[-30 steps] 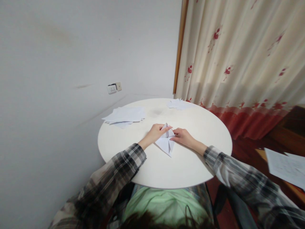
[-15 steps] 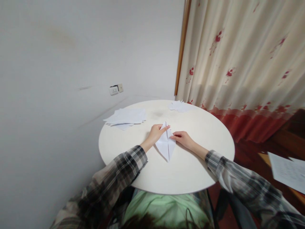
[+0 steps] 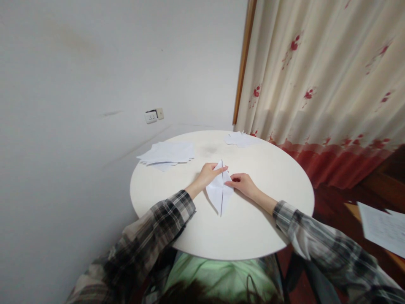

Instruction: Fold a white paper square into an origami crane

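Note:
A white sheet folded into a long kite shape (image 3: 220,192) lies at the middle of the round white table (image 3: 272,169), its point toward me. My left hand (image 3: 207,174) rests on the shape's upper left edge, fingers stretched flat over the paper. My right hand (image 3: 242,183) presses the right edge with loosely curled fingers, fingertips on the fold near the centre crease.
A loose stack of white sheets (image 3: 167,154) lies at the table's far left, and a small heap of folded paper pieces (image 3: 238,138) at the far edge. A wall with a socket (image 3: 152,115) is behind; a flowered curtain (image 3: 316,84) hangs right. Printed sheets (image 3: 382,228) lie lower right.
The raised right flap of the paper has been pressed down, so the piece now lies flat as a kite shape. Both hands stay on it, shifted slightly.

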Demonstrator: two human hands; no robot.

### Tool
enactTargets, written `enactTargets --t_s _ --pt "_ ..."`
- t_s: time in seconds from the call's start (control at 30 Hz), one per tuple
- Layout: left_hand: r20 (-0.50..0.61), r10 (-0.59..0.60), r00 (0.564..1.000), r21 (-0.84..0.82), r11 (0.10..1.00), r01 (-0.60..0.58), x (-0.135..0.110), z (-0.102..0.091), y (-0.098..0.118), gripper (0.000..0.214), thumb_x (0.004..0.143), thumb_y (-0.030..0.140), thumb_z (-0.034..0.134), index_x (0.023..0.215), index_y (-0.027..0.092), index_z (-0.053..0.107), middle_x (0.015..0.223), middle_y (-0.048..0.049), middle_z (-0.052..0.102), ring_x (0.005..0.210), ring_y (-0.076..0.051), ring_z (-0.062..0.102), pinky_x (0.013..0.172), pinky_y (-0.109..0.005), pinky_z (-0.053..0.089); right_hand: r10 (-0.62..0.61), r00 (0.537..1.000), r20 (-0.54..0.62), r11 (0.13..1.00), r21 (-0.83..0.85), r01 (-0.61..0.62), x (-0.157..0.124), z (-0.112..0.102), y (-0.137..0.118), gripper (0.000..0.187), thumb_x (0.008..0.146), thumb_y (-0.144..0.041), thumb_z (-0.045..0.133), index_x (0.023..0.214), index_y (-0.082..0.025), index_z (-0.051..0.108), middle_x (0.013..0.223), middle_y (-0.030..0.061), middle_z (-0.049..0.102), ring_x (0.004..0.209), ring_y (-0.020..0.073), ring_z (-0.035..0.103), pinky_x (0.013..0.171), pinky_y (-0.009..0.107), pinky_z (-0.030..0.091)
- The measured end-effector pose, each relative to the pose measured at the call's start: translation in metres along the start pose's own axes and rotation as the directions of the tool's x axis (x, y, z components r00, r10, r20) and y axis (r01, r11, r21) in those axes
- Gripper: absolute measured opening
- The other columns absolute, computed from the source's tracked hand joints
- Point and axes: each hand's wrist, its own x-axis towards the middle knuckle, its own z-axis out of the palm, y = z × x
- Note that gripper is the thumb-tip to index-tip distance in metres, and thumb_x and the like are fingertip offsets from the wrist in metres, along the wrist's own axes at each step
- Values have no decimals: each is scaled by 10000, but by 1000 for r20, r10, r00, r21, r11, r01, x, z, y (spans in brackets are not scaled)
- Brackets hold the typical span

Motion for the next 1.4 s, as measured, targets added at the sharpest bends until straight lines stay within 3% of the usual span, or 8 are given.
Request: enactTargets --t_s 0.33,0.63,0.77,0.97,1.2,1.4 --pt "74 -71 995 -133 988 80 -8 -1 12 389 607 446 694 785 100 685 726 -64 666 639 -151 593 575 -239 435 -21 1000 -11 1000 -19 21 -3 0 -1 287 664 -414 607 580 -144 563 530 -34 453 521 90 382 496 209 284" --pt "52 23 998 -97 995 -18 -10 2 18 346 659 418 665 783 96 701 802 -86 695 747 -185 616 639 -254 456 -51 998 -34 991 -124 46 -4 -2 -3 269 682 -400 612 598 -146 586 523 -30 474 509 92 391 491 206 298" --pt "19 51 999 -168 985 -47 -10 2 19 257 693 336 653 808 111 698 913 -89 693 832 -182 619 741 -275 471 -67 997 -24 988 -139 63 -4 -2 -3 277 688 -404 612 589 -146 585 516 -31 476 507 91 395 494 205 296" --pt "7 44 999 -219 975 -41 -12 0 19 234 705 324 641 791 112 692 912 -94 695 830 -185 627 766 -299 483 -90 996 -12 985 -146 87 -4 -2 -3 284 695 -413 614 609 -143 601 535 -26 497 516 91 405 501 203 294" --pt "-38 85 996 -129 988 -90 -7 -1 15 333 616 401 695 773 108 680 850 -92 691 782 -186 619 705 -278 472 -92 996 11 986 -136 93 -4 -1 -3 291 699 -418 603 596 -148 581 519 -36 458 509 87 375 488 203 283" --pt "11 10 1000 78 997 -10 -7 -2 8 366 586 442 688 742 112 659 694 -30 632 602 -139 558 502 -217 395 -50 999 13 996 -73 51 -3 0 -3 289 685 -403 598 563 -147 541 514 -40 422 508 83 349 481 209 266"
